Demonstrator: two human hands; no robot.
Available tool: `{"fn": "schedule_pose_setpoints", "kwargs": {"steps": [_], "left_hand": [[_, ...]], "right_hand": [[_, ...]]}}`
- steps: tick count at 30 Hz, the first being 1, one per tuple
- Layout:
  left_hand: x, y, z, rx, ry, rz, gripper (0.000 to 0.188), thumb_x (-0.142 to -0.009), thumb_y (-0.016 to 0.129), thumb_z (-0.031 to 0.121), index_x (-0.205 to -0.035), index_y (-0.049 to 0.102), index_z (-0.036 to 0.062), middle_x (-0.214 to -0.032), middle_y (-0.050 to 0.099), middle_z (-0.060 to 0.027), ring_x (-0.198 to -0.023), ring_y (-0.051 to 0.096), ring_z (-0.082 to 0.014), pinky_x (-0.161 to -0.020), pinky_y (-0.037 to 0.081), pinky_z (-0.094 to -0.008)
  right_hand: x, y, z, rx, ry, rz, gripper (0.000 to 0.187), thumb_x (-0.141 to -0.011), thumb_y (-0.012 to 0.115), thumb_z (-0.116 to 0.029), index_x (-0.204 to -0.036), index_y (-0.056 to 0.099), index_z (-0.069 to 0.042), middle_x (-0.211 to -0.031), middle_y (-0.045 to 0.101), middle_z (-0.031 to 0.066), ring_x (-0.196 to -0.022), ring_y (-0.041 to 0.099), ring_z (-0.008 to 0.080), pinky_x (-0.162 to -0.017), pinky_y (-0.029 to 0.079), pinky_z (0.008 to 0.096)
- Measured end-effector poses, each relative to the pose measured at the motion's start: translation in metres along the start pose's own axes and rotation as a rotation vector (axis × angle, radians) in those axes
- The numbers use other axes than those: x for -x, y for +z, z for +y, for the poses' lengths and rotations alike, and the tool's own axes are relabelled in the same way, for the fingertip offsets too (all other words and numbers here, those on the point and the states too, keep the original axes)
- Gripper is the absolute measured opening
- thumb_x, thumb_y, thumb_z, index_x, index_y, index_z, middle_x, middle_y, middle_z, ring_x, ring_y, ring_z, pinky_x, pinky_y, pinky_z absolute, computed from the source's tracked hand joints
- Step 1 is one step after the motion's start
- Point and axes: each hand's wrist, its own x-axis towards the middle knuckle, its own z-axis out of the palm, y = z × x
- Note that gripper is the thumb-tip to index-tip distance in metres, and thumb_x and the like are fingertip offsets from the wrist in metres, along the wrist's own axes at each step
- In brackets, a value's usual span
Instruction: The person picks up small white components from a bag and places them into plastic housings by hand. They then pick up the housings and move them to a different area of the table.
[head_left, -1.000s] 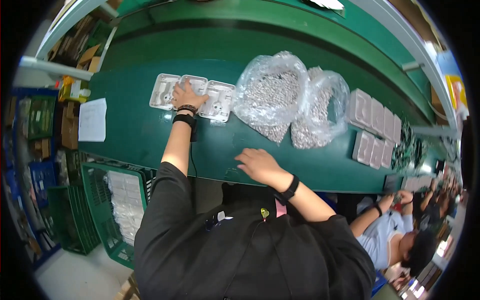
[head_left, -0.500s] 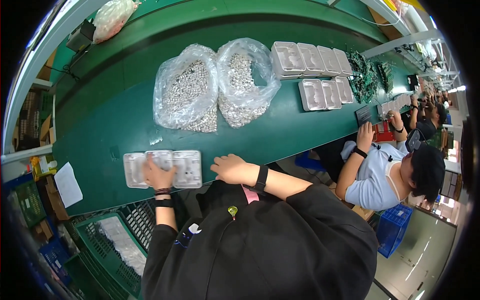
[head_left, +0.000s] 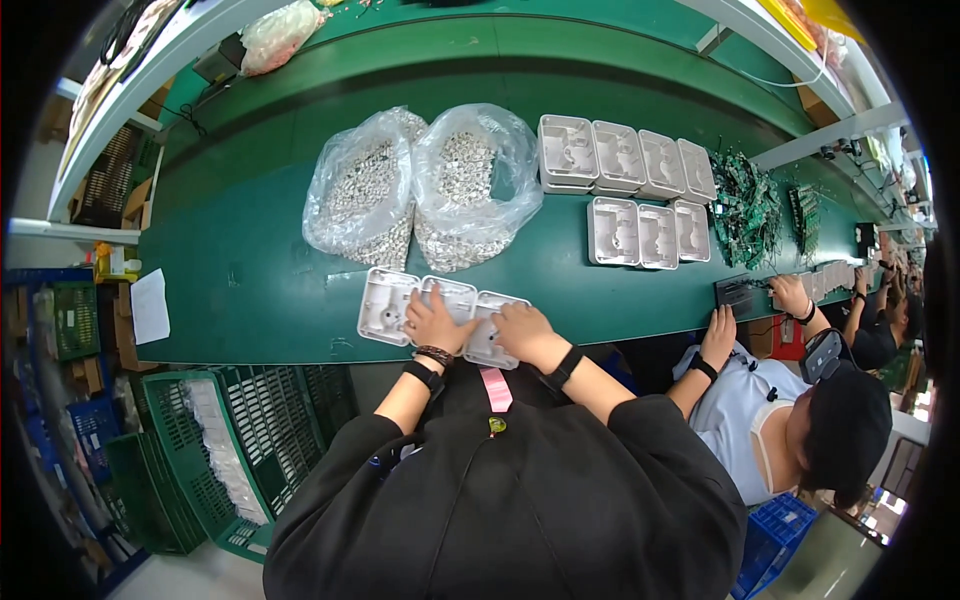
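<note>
Three white plastic casings stand in a slightly slanting row at the near edge of the table: a left casing, a middle casing and a right casing. My left hand lies over the middle casing with its fingers spread. Over the right casing rests my right hand, fingers apart and slightly bent, touching its upper side. Any small part under my fingertips is hidden. Just beyond the row sit two clear plastic bags, a left bag and a right bag, full of small white pieces.
More white casings stand in two rows to the right, beside a heap of green circuit boards. A co-worker sits at my right, hands at a dark flat piece. Green crates stand below the table's left edge.
The three casings have shifted right in the picture, with my view turning too. My right hand has moved from the bare table edge onto the right casing. The left stays over the middle one.
</note>
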Motion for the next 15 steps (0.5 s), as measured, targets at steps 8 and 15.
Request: {"fn": "schedule_pose_setpoints", "kwargs": {"steps": [8, 15], "left_hand": [[-0.007, 0.026, 0.028, 0.235, 0.18, -0.144, 0.063, -0.067, 0.067, 0.037, -0.119, 0.043, 0.01, -0.125, 0.029, -0.0224, -0.113, 0.031, -0.0423, -0.092, 0.03, -0.0478], [-0.005, 0.014, 0.015, 0.257, 0.37, -0.211, 0.047, -0.071, 0.065, 0.03, -0.109, 0.049, 0.0073, -0.119, 0.037, -0.0205, -0.105, 0.04, -0.0397, -0.089, 0.037, -0.0432]], "right_hand": [[0.017, 0.008, 0.071, 0.003, 0.158, 0.404, 0.033, -0.072, 0.062, -0.024, -0.097, 0.055, -0.003, -0.103, 0.052, 0.0092, -0.095, 0.052, 0.0261, -0.075, 0.045, 0.0358], [-0.03, -0.013, 0.115, 0.181, 0.178, 0.531, 0.021, -0.07, 0.061, -0.024, -0.078, 0.059, -0.005, -0.09, 0.052, 0.0068, -0.088, 0.053, 0.0228, -0.073, 0.045, 0.035]]}}
